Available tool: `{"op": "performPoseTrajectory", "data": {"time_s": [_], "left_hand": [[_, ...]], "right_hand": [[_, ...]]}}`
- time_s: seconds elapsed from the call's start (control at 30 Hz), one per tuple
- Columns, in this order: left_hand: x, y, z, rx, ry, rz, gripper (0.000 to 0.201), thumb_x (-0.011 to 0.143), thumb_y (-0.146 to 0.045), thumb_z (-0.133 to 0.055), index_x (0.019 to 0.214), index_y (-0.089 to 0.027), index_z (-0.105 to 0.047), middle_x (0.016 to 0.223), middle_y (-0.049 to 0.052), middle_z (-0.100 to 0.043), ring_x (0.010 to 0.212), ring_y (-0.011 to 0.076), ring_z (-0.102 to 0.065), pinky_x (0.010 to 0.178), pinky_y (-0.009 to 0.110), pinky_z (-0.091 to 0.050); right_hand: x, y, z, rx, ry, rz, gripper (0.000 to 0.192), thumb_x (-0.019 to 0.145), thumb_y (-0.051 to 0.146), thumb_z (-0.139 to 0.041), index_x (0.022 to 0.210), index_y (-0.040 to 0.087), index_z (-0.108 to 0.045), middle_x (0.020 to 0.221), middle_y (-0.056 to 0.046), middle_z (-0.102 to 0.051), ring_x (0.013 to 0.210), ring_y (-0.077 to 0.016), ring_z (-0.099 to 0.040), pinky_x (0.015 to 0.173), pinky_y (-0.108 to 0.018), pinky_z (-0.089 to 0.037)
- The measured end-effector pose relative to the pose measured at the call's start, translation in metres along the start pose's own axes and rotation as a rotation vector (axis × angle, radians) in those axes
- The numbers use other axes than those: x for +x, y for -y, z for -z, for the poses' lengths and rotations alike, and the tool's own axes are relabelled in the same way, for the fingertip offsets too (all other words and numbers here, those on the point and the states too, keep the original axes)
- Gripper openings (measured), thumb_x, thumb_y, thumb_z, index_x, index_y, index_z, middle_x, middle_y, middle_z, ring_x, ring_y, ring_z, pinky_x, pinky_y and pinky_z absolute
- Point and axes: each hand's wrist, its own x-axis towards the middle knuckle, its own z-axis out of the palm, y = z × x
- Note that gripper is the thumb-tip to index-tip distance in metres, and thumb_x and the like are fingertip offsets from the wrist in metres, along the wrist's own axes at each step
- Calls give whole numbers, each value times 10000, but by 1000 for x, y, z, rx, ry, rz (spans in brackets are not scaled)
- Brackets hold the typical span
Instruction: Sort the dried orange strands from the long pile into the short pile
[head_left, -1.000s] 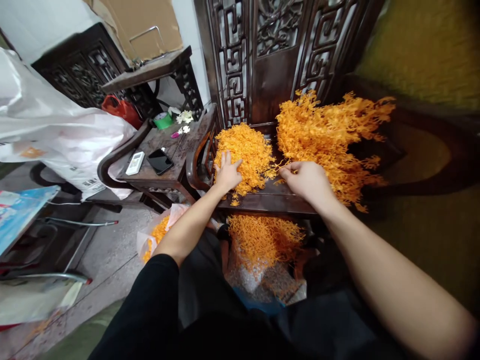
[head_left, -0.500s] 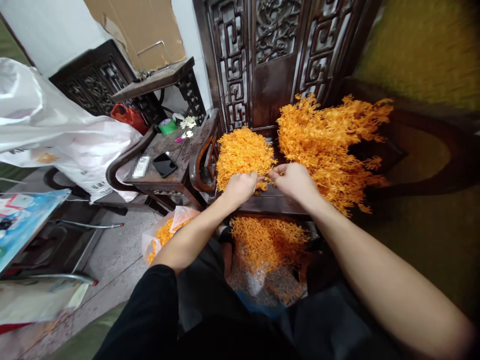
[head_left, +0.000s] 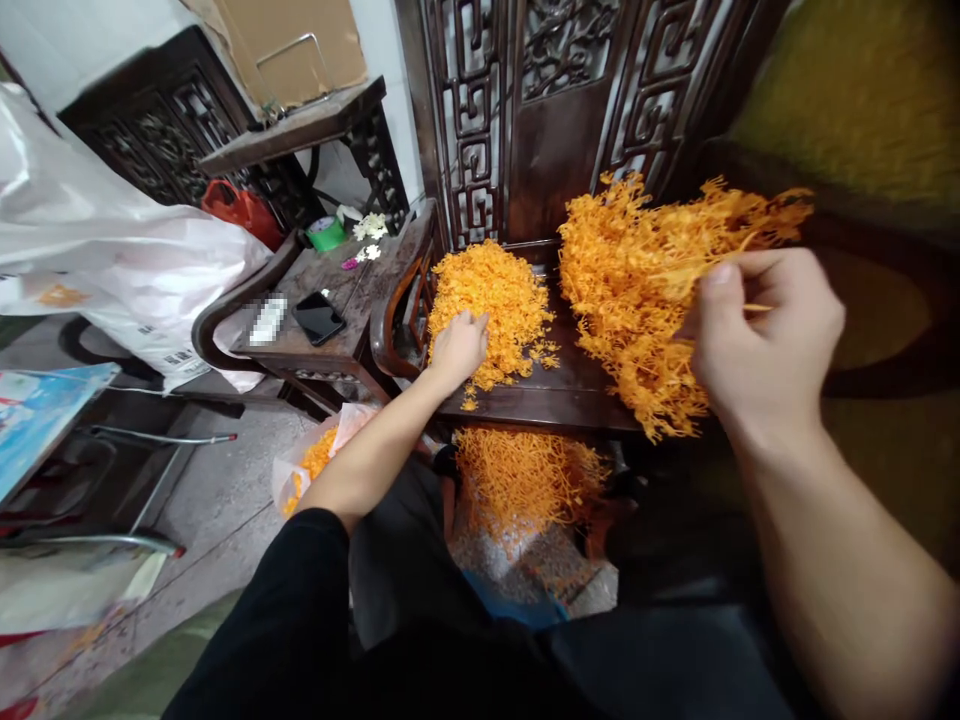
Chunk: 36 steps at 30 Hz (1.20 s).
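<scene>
Orange sprigs (head_left: 637, 290) are lying heaped on the dark wooden seat (head_left: 570, 385), within reach. Right hand (head_left: 765, 335) is pinching one sprig stem (head_left: 754, 307), lifted clear for handling. Left hand (head_left: 459, 345) is resting flat, fingers relaxed, on the loose orange pile (head_left: 491, 295). Fingertip contact is partly hidden; the fallen orange pieces (head_left: 525, 480) below are indistinct.

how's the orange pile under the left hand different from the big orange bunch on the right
The left pile is a low, compact mound of short loose bits; the right bunch is bigger, taller and made of long branching sprigs. The left hand rests on the pile's edge, while the right hand pinches a sprig at the bunch. Both are the same orange and lie on the dark wooden seat.
</scene>
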Motion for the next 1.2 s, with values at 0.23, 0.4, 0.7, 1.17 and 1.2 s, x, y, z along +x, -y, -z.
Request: {"op": "performPoseTrajectory", "data": {"time_s": [0.23, 0.4, 0.7, 1.17, 1.2], "left_hand": [[37, -10, -23, 156, 0, 59, 634, 942, -141, -443, 1574, -111, -430, 1434, 246, -530, 1318, 374, -481, 1075, 497, -403], [35, -17, -28, 149, -77, 17, 671, 900, -108, -480, 1568, -88, -416, 1564, 270, -410, 1447, 409, -358, 1129, 581, -324], [20, -104, -60, -310, 267, -205, 627, 929, -193, -534, 1547, -123, -451, 1395, 235, -603, 1337, 400, -540, 1142, 598, -359], [61, -189, -98, -1089, 27, -36, 251, 947, -134, -525, 1140, -136, -685, 1036, 77, -750, 891, 142, -714, 859, 282, -567], [62, -188, -93, -1199, -31, -27, 224, 930, -122, -538, 1099, -138, -684, 1003, 68, -742, 844, 132, -705, 832, 281, -567]], "right_hand": [[-16, 16, -47, 55, 216, 129, 320, 902, 482, -687, 1005, 180, -661, 901, -59, -678, 794, -191, -603, 757, -305, -479], [-38, -11, -68, 3, 589, 103, 475, 797, 444, -809, 1134, 130, -692, 1109, -126, -695, 912, -232, -668, 841, -330, -526], [-12, -146, -8, -431, -92, -451, 331, 951, 381, -647, 1174, 186, -795, 1322, -194, -584, 1259, -365, -554, 1134, -516, -395], [-4, -220, -27, -417, 21, -626, 723, 691, 418, -885, 1330, 156, -672, 1288, -175, -541, 1101, -289, -645, 982, -379, -518], [-4, -223, -28, -424, -8, -627, 676, 714, 421, -864, 1303, 141, -685, 1286, -187, -545, 1085, -293, -650, 964, -388, -524]]}}
